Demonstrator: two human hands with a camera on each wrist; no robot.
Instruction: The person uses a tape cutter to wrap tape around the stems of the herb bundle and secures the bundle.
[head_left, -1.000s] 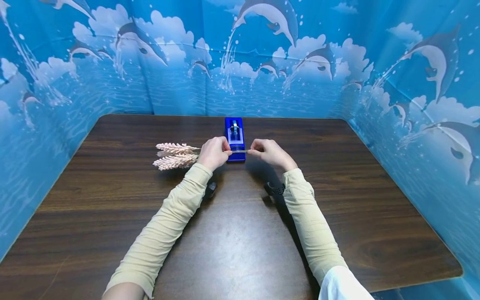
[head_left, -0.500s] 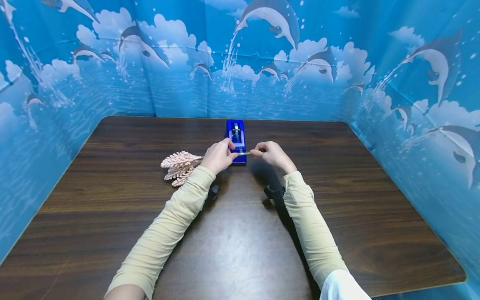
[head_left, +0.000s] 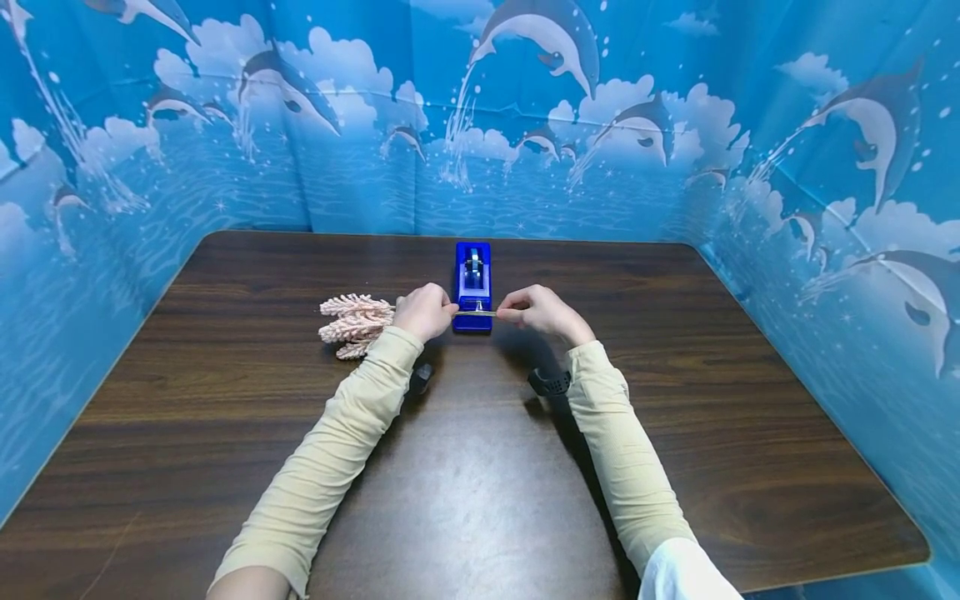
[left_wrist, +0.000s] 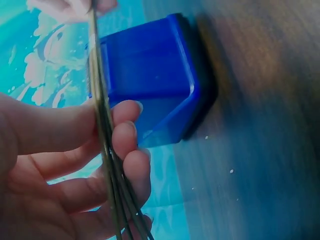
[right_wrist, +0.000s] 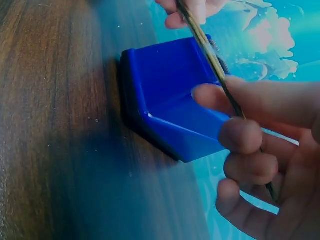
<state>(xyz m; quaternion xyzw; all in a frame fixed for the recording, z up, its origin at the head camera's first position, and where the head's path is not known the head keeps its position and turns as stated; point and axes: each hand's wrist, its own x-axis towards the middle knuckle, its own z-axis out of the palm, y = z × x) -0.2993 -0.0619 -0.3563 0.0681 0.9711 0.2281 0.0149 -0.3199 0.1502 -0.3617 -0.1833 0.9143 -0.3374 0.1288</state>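
Observation:
A bunch of pale pink artificial flowers (head_left: 352, 325) lies sideways in the air, heads pointing left. My left hand (head_left: 425, 312) grips its thin stems (left_wrist: 100, 85) near the heads, thumb and fingers curled round them. At the other end of the stems, my right hand (head_left: 542, 312) pinches them between thumb and fingers. The bare stretch between both hands runs level across the front of a blue tape dispenser (head_left: 472, 279). In the right wrist view, the stems (right_wrist: 205, 45) pass close over the dispenser's front edge.
The dispenser stands near the far edge of a dark wood table (head_left: 225, 375). A blue curtain (head_left: 360, 200) printed with dolphins rises behind the table and along its sides. Dark wrist cameras hang under both forearms, one by the right wrist (head_left: 550, 382).
My left hand first shifted right and the flower heads swung toward me. It has since moved back left, and the heads lie level again. My right hand stays almost in place.

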